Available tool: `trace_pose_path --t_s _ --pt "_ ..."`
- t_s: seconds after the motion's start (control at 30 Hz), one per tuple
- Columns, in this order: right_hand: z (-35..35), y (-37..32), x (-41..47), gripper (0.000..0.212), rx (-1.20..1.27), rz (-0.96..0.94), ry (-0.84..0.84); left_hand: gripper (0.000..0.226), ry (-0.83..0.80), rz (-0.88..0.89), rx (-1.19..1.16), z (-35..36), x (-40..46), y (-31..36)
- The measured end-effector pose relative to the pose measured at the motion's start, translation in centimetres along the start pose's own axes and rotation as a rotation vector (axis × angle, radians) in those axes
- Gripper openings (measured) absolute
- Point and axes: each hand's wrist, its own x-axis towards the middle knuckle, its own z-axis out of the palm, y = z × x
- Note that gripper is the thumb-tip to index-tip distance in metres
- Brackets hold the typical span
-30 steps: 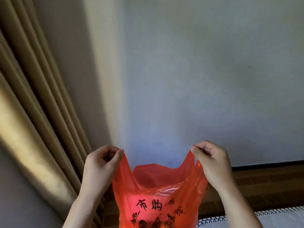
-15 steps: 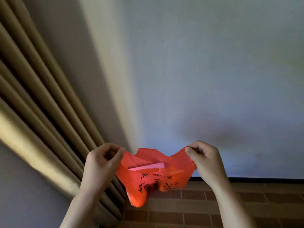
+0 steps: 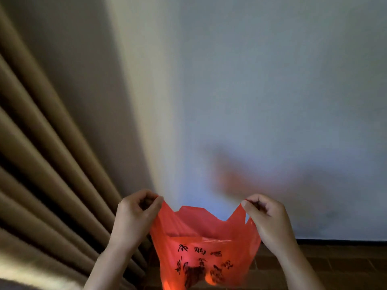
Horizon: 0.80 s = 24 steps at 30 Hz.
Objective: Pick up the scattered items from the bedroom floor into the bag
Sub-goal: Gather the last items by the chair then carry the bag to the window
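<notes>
The left hand (image 3: pixel 134 218) and the right hand (image 3: pixel 267 221) are each pinching a handle of the red bag (image 3: pixel 206 248), holding it up before the wall (image 3: pixel 261 91). Spreading both handles evenly apart should be keeping the thin plastic's mouth open without tearing.

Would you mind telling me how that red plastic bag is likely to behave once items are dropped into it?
The red plastic bag looks thin and floppy: light glows through it and its rim sags between the left hand and right hand, which pinch its handles. It will probably collapse shut if either lets go. The film seems light and crinkly, so sharp items might tear it.
</notes>
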Motion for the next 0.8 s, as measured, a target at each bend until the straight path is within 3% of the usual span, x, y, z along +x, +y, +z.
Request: trace_pose_path --t_s 0.4,0.8 --pt "10.3 1.6 6.4 0.021 -0.119 0.229 -0.014 0.019 -0.238 -0.153 -0.009 0.4 12.8 -10.9" --pt "14.7 8.2 12.2 0.020 -0.169 0.310 -0.078 0.012 -0.190 -0.300 0.061 3.5 16.7 -18.7"
